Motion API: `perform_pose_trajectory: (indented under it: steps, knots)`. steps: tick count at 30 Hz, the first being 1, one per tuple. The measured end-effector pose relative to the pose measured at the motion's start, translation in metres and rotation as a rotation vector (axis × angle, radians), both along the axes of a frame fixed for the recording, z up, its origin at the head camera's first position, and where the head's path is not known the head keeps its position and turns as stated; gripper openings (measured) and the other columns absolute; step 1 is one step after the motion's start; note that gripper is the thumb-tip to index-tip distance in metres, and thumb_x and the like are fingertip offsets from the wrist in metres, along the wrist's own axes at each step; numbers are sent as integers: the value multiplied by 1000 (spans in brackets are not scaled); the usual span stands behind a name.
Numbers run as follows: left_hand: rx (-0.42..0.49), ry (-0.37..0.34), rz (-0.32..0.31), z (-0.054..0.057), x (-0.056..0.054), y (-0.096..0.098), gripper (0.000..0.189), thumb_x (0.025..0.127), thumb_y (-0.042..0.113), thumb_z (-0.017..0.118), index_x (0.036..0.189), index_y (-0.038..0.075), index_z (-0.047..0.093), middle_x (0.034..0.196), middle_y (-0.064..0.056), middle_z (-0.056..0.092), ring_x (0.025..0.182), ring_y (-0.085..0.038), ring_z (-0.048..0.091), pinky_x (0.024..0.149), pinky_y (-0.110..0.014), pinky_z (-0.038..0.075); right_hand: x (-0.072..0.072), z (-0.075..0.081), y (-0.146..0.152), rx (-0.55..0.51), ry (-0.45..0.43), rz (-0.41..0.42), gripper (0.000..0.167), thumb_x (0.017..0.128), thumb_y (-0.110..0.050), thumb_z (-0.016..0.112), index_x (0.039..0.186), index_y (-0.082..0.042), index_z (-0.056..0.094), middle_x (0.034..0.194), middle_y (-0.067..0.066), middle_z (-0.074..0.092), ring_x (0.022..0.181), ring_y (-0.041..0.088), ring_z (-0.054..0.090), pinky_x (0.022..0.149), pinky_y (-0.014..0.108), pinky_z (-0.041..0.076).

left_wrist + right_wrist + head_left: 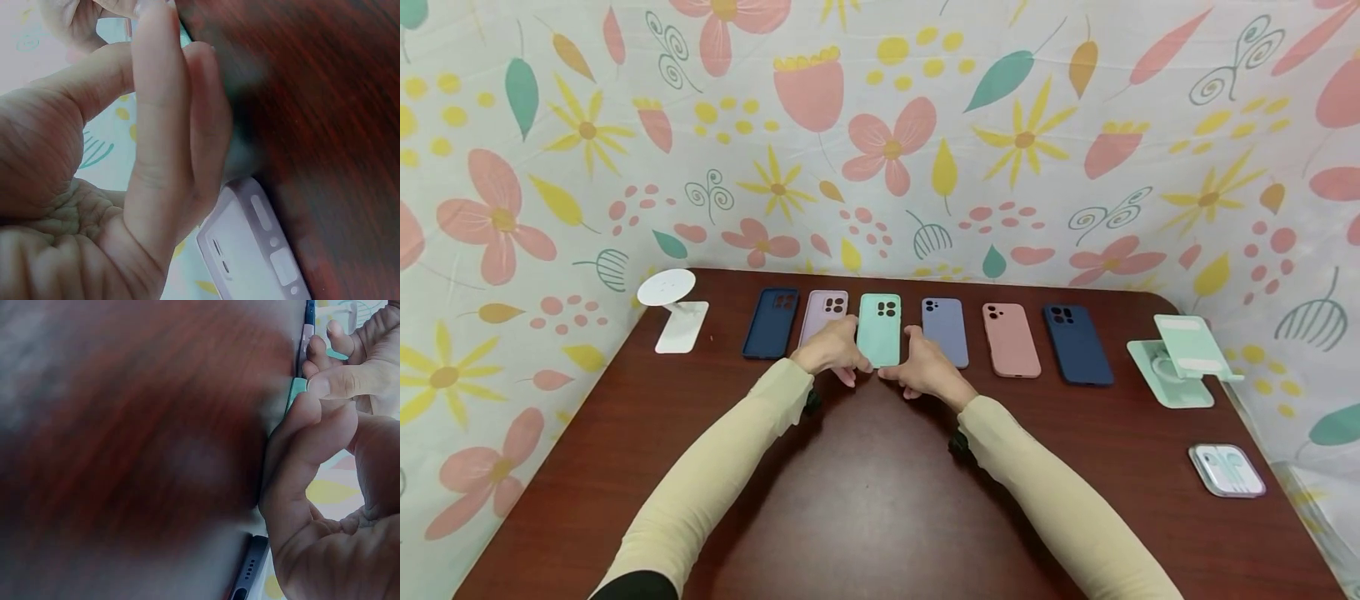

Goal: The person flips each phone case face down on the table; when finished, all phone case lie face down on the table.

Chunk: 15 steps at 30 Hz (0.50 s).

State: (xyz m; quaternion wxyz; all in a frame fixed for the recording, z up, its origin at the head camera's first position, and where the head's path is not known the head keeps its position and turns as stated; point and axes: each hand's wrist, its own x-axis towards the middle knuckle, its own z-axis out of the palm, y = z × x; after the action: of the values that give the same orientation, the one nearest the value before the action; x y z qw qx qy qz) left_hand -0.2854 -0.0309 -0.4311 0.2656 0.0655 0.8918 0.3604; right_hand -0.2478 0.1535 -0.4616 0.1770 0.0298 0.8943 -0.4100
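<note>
A mint green phone case [878,329] lies flat between my hands. My left hand [835,346] overlaps the lilac phone case [822,310], its fingertips right at the mint case's lower left corner. From the other side, my right hand [931,367] reaches the lower right corner with an extended finger, while its thumb points up between the mint case and a lavender-blue phone case [947,332]. In the left wrist view the fingers are fairly straight, with the lilac case [240,244] below them. The mint case's edge [296,390] shows beside the fingertips in the right wrist view.
The row also holds a navy case [771,323] at left, then a pink case [1011,340] and another navy case [1077,346] at right. A white stand [676,310], a mint stand [1180,362] and boxed earphones [1227,471] flank it on the wooden table [865,500].
</note>
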Motion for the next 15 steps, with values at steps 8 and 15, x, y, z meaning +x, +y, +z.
perform_pose_trajectory:
  steps: [8, 15]
  knots:
    - [-7, -35, 13, -5, -2, -1, 101, 87, -1, 88, 168, 1, 29, 131, -30, 67, 54, -20, 74, 60, -33, 69, -5, -3, -2, 11, -45, 5, 102, 98, -23, 84, 171, -4, 17, 72, 9, 66, 48, 16, 63, 51, 30, 63]
    - [16, -38, 16, -5, -4, 3, 99, 87, -3, 87, 168, 3, 30, 130, -30, 67, 54, -20, 73, 59, -33, 69, -5, -3, 0, -48, -29, 8, 85, 99, -16, 82, 163, -3, 28, 72, 11, 63, 47, 16, 61, 49, 31, 63]
